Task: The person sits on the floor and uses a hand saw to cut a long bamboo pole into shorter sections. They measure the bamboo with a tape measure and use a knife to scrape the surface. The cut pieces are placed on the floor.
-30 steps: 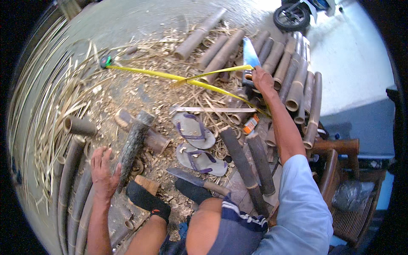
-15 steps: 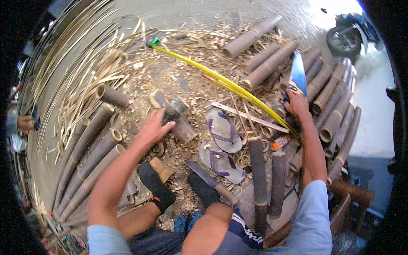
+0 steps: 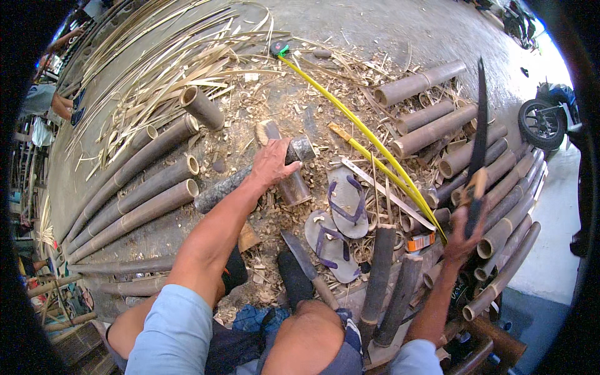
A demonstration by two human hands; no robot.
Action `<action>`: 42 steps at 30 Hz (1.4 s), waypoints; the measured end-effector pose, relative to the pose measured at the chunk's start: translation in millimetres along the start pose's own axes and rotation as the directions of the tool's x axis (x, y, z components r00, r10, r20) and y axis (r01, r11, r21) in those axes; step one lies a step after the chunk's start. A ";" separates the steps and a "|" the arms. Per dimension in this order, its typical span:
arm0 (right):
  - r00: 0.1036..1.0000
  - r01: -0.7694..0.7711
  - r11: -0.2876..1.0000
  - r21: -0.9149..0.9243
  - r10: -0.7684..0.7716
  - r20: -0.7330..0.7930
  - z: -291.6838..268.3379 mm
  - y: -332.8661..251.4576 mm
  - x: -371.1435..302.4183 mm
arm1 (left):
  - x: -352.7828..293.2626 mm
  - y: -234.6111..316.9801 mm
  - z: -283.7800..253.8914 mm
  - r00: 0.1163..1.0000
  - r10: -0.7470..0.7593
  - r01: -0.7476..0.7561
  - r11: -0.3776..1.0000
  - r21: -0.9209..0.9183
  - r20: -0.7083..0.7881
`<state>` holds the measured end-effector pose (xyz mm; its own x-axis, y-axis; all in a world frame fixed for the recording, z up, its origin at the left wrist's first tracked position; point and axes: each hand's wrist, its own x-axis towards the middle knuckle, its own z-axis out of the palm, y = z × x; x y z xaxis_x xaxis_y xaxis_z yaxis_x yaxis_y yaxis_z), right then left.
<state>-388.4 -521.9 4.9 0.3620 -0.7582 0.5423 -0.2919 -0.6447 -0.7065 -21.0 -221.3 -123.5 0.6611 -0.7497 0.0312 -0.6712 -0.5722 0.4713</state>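
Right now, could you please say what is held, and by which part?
The right hand holds the long, dark-bladed handsaw by its handle; the left hand touches the mottled grey log, grip unclear.

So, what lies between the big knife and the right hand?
In the head view, from knife to right hand: a sandal, a bamboo tube, an orange box and the yellow tape's end.

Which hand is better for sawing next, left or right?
Probably the right hand, because it holds the saw. The left hand lies over the mottled log, so it seems better placed for steadying that.
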 end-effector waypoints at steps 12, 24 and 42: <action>0.808 -0.289 0.944 0.157 0.153 0.569 44.9 -142.8 -159.8 | -3.4 -11.1 8.9 0.999 -0.005 0.007 0.997 0.071 -0.035; 0.753 -0.222 0.968 0.115 0.095 0.651 54.0 -139.7 -182.2 | 0.8 -11.5 9.1 0.972 -0.204 0.199 0.978 0.056 0.113; 0.756 -0.079 0.986 0.150 -0.039 0.653 88.5 -156.3 -156.2 | -6.7 -3.5 4.5 0.994 -0.109 0.111 0.989 0.101 -0.020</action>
<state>-320.9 -294.1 -9.7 0.8633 -0.4847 0.1402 -0.1836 -0.5606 -0.8074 -24.5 -215.8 -129.4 0.7370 -0.6759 -0.0032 -0.6241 -0.6823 0.3808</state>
